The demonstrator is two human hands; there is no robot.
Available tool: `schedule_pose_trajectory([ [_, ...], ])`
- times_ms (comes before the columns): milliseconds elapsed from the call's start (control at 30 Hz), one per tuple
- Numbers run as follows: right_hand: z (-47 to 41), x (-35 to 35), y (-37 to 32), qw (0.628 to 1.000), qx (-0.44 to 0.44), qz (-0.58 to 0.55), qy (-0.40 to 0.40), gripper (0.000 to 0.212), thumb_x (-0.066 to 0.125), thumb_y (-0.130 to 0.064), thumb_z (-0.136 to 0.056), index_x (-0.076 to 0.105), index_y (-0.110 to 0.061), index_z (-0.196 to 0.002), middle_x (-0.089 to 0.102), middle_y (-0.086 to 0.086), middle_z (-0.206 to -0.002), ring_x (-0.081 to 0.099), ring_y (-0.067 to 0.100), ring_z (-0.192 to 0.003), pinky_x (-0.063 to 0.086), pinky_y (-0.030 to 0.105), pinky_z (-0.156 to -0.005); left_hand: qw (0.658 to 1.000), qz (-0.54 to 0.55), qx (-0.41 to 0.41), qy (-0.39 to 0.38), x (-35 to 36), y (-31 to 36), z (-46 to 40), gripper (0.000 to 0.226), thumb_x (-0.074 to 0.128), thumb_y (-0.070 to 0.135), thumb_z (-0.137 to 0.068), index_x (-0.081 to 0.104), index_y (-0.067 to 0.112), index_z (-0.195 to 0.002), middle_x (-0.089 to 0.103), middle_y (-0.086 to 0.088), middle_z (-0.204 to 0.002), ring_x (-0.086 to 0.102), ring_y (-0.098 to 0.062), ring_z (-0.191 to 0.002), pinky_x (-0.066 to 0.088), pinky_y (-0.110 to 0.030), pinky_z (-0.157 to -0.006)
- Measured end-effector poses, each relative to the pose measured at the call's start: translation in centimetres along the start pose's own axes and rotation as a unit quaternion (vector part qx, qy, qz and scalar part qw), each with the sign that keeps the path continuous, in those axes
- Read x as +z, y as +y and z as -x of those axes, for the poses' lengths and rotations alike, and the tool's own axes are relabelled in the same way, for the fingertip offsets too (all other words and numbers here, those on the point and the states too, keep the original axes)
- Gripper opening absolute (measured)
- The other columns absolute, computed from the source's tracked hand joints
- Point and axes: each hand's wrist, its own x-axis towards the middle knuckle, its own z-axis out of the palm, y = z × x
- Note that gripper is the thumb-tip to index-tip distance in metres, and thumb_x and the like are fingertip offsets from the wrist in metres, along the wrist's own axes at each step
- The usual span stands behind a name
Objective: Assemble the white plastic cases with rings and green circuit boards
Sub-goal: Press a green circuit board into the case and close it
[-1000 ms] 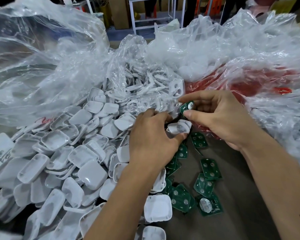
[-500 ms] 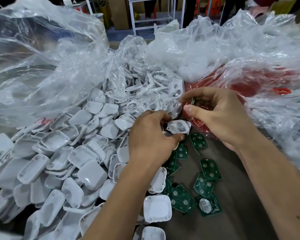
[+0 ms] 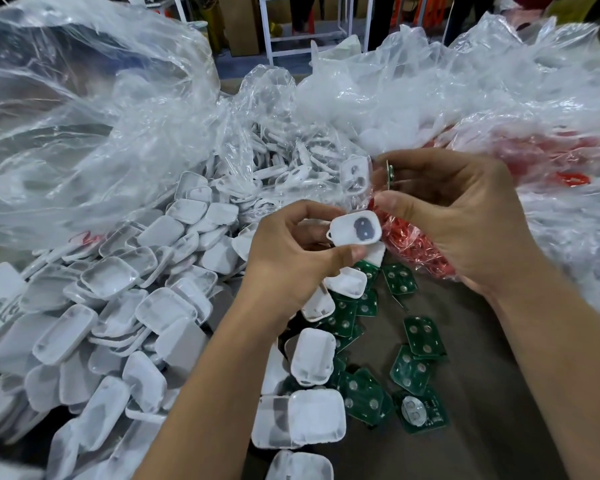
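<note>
Left hand [image 3: 291, 268] pinching white case half [image 3: 355, 232], now raised and tilted cavity-up; right hand [image 3: 465, 216] pinching green circuit board [image 3: 390, 173], now turned edge-on just above. Board apparently about to be seated; loose boards [image 3: 425, 336] and cases [image 3: 108, 277] below.

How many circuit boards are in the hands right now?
1: a green circuit board, seen edge-on, pinched in the right hand. The left hand holds only a white case. More boards lie loose on the table.

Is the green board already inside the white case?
Out. The right hand pinches the green board above the white case, apart.
</note>
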Motion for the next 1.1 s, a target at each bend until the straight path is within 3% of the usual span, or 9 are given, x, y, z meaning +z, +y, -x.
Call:
schedule_pose_trajectory([
  [67,0.0,0.0,-0.1,1.0,0.005,0.027,-0.011,0.048,0.088,-0.027,-0.072,0.077,-0.016,-0.118,0.081,0.002,-0.101,0.077,0.026,-0.095,0.063,0.04,-0.09,1.0,-0.005,-0.004,0.009,0.0,-0.1,-0.1,0.036,0.091,0.002,-0.072,0.072,0.011,-0.102,0.08,-0.007,-0.085,0.077,-0.023,-0.077,0.058,-0.028,-0.061],
  [167,0.1,0.1,-0.2,0.996,0.013,0.078,-0.044,0.048,0.088,-0.032,-0.07,0.078,-0.022,-0.116,0.08,-0.004,-0.096,0.077,0.016,-0.087,0.063,0.034,-0.084,0.999,-0.027,-0.006,0.019,0.0,-0.2,-0.1,0.039,0.094,0.008,-0.069,0.071,0.013,-0.1,0.08,-0.006,-0.087,0.078,-0.032,-0.084,0.063,-0.053,-0.079],
  [233,0.2,0.3,-0.2,0.989,0.006,0.126,-0.071,0.048,0.089,-0.032,-0.068,0.079,-0.02,-0.114,0.079,-0.007,-0.093,0.075,0.01,-0.082,0.063,0.027,-0.08,0.999,-0.045,-0.005,0.026,0.0,-0.1,0.0,0.042,0.094,0.017,-0.066,0.069,0.015,-0.1,0.08,-0.004,-0.086,0.078,-0.032,-0.083,0.061,-0.058,-0.082],
  [467,0.4,0.5,0.0,0.98,0.025,0.176,-0.086,0.048,0.09,-0.04,-0.062,0.082,-0.019,-0.104,0.079,-0.003,-0.087,0.076,0.016,-0.078,0.064,0.039,-0.078,0.994,-0.098,-0.011,0.05,0.1,-0.1,0.0,0.043,0.096,0.023,-0.063,0.067,0.019,-0.095,0.08,0.002,-0.084,0.078,-0.02,-0.079,0.063,-0.052,-0.08],
  [600,0.5,0.5,0.0,0.982,0.036,0.168,-0.082,0.044,0.088,-0.042,-0.063,0.081,-0.024,-0.103,0.079,-0.005,-0.082,0.076,0.012,-0.074,0.064,0.027,-0.074,0.993,-0.102,-0.014,0.049,0.1,-0.1,0.0,0.04,0.096,0.021,-0.066,0.067,0.021,-0.095,0.079,0.004,-0.083,0.078,-0.018,-0.077,0.063,-0.052,-0.081],
  [800,0.1,0.2,0.0,0.982,0.128,-0.094,-0.1,0.045,0.088,-0.017,-0.058,0.082,-0.019,-0.102,0.072,0.0,-0.083,0.069,0.01,-0.076,0.059,0.019,-0.073,0.993,-0.1,-0.012,0.061,0.2,-0.3,-0.1,0.039,0.096,0.017,-0.066,0.066,0.022,-0.092,0.079,0.003,-0.083,0.078,-0.017,-0.075,0.064,-0.047,-0.079],
  [933,0.2,0.4,0.2,0.974,0.179,-0.115,-0.079,0.042,0.079,-0.004,-0.074,0.08,-0.016,-0.114,0.056,0.007,-0.09,0.05,0.022,-0.071,0.052,0.016,-0.065,0.992,-0.094,0.011,0.087,0.6,-0.4,0.1,0.038,0.093,0.015,-0.07,0.063,0.021,-0.093,0.079,0.003,-0.078,0.077,-0.015,-0.072,0.063,-0.035,-0.067],
  [1000,0.3,0.5,0.2,0.971,0.192,-0.123,-0.068,0.034,0.069,0.006,-0.087,0.078,-0.01,-0.116,0.056,0.014,-0.095,0.051,0.026,-0.077,0.049,0.018,-0.062,0.991,-0.092,0.016,0.099,1.0,-0.4,0.3,0.036,0.091,0.015,-0.072,0.062,0.021,-0.093,0.078,0.002,-0.076,0.077,-0.017,-0.07,0.064,-0.041,-0.067],
  [1100,0.4,1.1,0.1,0.966,0.191,-0.162,-0.055,0.025,0.07,-0.014,-0.089,0.077,0.0,-0.109,0.067,0.021,-0.095,0.058,0.02,-0.076,0.047,0.019,-0.057,0.989,-0.095,0.016,0.113,1.6,-0.3,0.6,0.036,0.089,0.016,-0.075,0.058,0.022,-0.092,0.077,0.003,-0.072,0.076,-0.019,-0.065,0.063,-0.048,-0.062],
])
